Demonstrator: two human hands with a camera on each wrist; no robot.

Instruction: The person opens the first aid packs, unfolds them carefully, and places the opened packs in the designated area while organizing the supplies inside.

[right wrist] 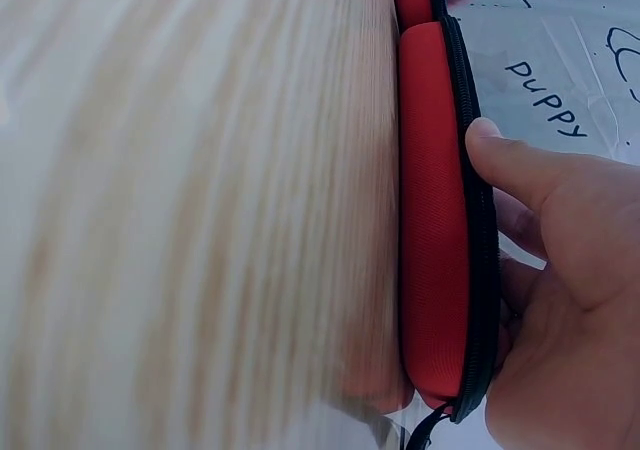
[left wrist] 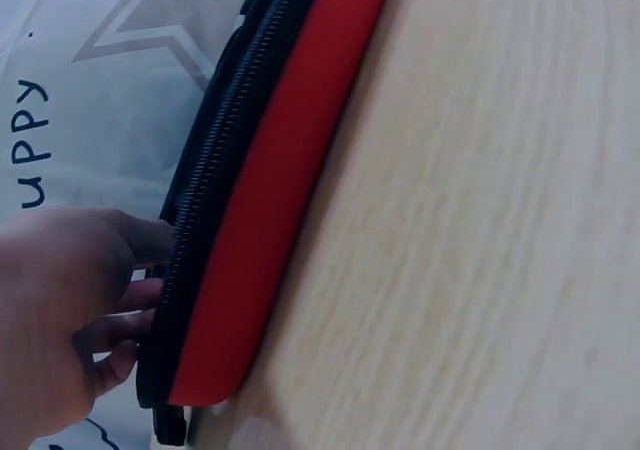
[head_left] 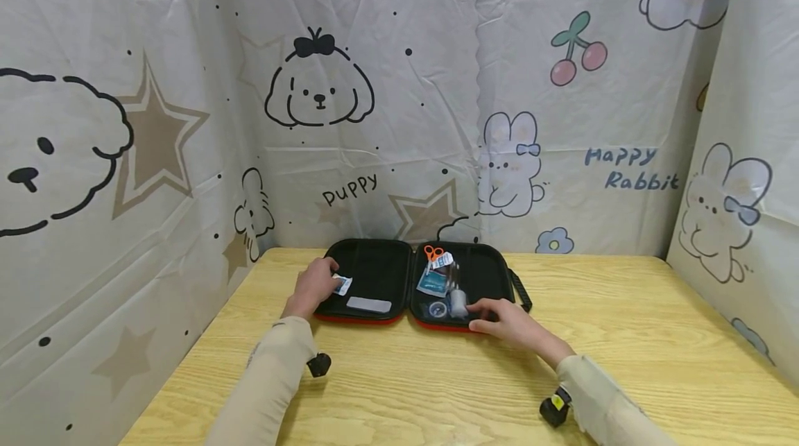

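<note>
A case with black lining [head_left: 374, 262] lies unfolded on the table, its outer shell [left wrist: 280, 170] red with a black zip round the rim. In the left half my left hand [head_left: 315, 285] holds a small white and blue packet [head_left: 342, 285] by its left end; the rim hides its fingertips in the left wrist view. My right hand [head_left: 508, 321] reaches over the front rim of the right half, fingers beside a white roll [head_left: 458, 304], thumb [right wrist: 490, 145] against the zip edge. Whether the fingers touch the roll is unclear.
A pale strip [head_left: 369, 304] lies in the left half. The right half holds orange-handled scissors [head_left: 433, 252], a blue packet [head_left: 432, 283] and a round clear-wrapped item [head_left: 437, 309]. A black strap [head_left: 521, 291] hangs off the right side. Printed cloth [head_left: 387, 85] stands behind the table.
</note>
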